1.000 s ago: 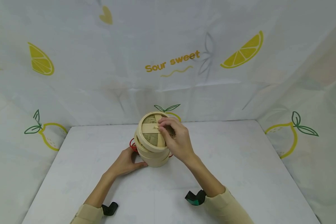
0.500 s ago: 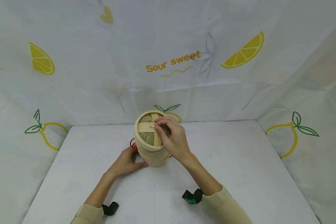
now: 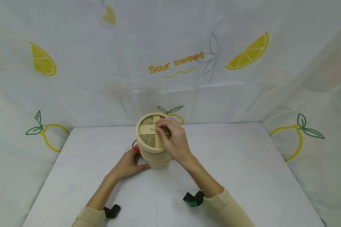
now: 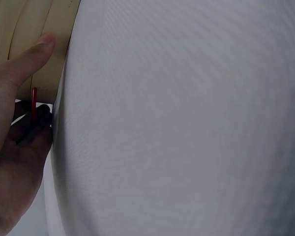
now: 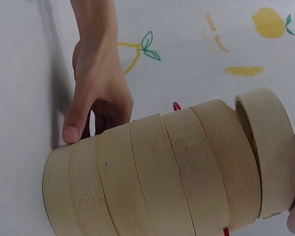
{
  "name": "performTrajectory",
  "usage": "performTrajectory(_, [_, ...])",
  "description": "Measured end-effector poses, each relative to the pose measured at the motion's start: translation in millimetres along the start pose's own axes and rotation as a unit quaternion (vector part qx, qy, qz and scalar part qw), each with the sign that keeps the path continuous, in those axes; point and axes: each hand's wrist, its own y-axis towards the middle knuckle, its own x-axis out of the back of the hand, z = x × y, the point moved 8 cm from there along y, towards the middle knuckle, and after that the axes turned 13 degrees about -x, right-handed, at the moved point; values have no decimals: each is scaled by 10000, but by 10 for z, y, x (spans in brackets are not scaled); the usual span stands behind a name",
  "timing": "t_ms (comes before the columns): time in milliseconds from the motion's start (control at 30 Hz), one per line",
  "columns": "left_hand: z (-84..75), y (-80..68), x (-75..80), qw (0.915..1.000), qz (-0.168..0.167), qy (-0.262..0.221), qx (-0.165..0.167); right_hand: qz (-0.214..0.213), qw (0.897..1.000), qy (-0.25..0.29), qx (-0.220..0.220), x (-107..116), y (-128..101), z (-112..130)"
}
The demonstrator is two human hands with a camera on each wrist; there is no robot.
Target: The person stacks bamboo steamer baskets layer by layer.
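Right hand [image 3: 174,142] pinches lid [image 3: 152,132] handle atop bamboo steamer [image 3: 156,157], table [image 3: 244,170] centre. Left hand [image 3: 128,165], fingers relaxed, steadies base from left. Lid sits slightly askew, not yet fully off; red loop [image 3: 134,147] behind stack.

Person's forearms and hands, seen from the head view. Left hand [image 3: 128,165] and right hand [image 3: 174,142] are bare, with no rings, gloves or watch. Each arm wears a long, pale beige sleeve: the left sleeve [image 3: 89,217] ends well short of the wrist at the near edge, and the right sleeve [image 3: 230,211] likewise. A black strap [image 3: 112,211] sits at the left cuff. A black-and-green strap [image 3: 192,199] sits at the right cuff. Fingernails are short and unpainted.
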Motion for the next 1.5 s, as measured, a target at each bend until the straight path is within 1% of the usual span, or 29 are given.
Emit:
performTrajectory(400, [-7,-12,4,9999,5,11,136,19,9995,-291,-107,-64,-22,-37])
performTrajectory(700, [-3,-26,-1,10000,-8,-6,98,44,9994,-317,-121,-105,-11,-48])
performTrajectory(1033, [-10,-34,3,9999,-18,28,97,157,9980,-512,-337,-149,-8,-69])
performTrajectory(1200, [-4,-33,2,10000,-13,-6,89,197,9975,-572,-364,-157,0,-60])
performTrajectory(1500, [21,3,-8,10000,-13,-10,-34,213,9968,-637,-424,-144,26,-61])
